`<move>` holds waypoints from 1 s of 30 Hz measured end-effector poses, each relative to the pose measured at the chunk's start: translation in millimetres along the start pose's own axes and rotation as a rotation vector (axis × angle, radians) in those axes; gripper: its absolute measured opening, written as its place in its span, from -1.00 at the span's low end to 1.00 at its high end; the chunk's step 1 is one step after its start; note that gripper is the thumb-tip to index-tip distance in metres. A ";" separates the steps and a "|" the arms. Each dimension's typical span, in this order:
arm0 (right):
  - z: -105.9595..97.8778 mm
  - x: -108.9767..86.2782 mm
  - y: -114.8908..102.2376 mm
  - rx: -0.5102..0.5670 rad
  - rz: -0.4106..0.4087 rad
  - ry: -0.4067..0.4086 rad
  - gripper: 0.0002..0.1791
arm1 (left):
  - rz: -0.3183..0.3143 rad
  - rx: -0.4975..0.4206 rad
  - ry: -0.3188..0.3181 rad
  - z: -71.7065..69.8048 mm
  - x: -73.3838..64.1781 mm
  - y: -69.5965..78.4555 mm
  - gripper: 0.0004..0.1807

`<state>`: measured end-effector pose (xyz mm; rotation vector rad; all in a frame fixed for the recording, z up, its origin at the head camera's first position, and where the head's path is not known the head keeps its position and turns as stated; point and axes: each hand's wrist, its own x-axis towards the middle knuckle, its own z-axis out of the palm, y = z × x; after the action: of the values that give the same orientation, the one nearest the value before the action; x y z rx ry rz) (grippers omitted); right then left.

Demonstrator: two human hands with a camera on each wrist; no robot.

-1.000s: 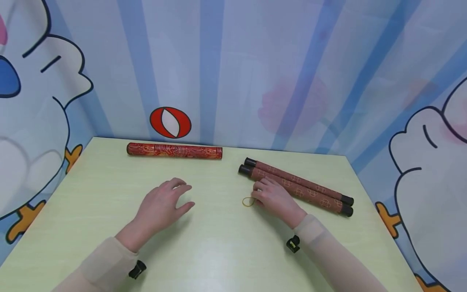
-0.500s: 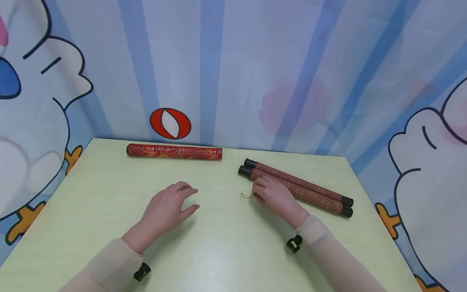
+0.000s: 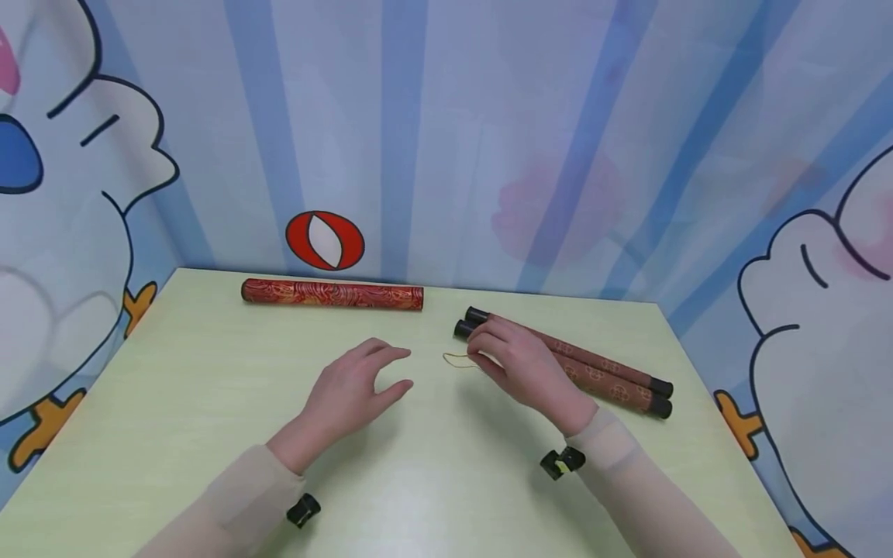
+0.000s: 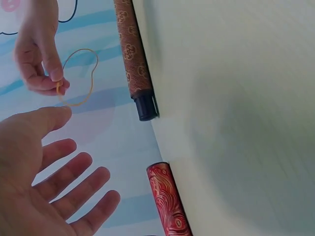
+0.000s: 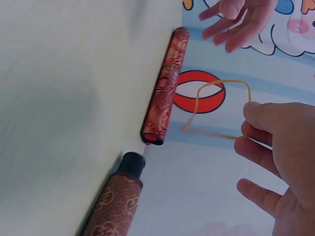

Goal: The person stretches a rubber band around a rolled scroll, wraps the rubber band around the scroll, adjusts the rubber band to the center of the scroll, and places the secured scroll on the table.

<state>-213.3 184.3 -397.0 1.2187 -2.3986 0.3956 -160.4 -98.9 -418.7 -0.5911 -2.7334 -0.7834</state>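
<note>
A thin yellow rubber band (image 5: 222, 81) hangs as a loose loop from my right hand (image 3: 526, 368), pinched between thumb and fingertips above the table. Facing it from the left, my left hand (image 3: 352, 387) is held up with its fingers spread and nothing in them. In the left wrist view the band (image 4: 92, 78) dangles just beyond my left thumb. Two brown patterned scrolls (image 3: 600, 373) with black ends lie side by side beneath and behind my right hand, which hides part of them.
A red patterned scroll (image 3: 332, 294) lies along the back edge of the pale table (image 3: 432, 488). Behind it rises a blue striped backdrop (image 3: 446, 139) with cartoon figures.
My right hand has lifted the rubber band off the table. My left hand has moved right, closer to it. The scrolls have stayed in place.
</note>
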 end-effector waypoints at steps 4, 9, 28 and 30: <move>-7.1 5.1 -8.7 0.012 -0.010 0.017 -0.86 | 0.002 -0.035 0.012 2.8 7.9 8.8 -0.49; -14.6 10.3 -18.3 0.034 -0.037 0.040 -0.84 | 0.034 -0.087 0.053 6.5 14.9 16.2 -0.54; -17.4 15.9 -25.0 0.093 -0.052 0.109 -0.80 | 0.111 -0.185 0.215 7.9 22.6 21.2 -0.94; -16.9 15.9 -24.4 0.103 -0.045 0.112 -0.80 | 0.099 -0.213 0.203 5.8 21.8 20.5 -0.94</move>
<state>-197.8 166.4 -373.0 1.2574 -2.2768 0.5651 -171.4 -73.0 -407.0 -0.6455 -2.4355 -1.0562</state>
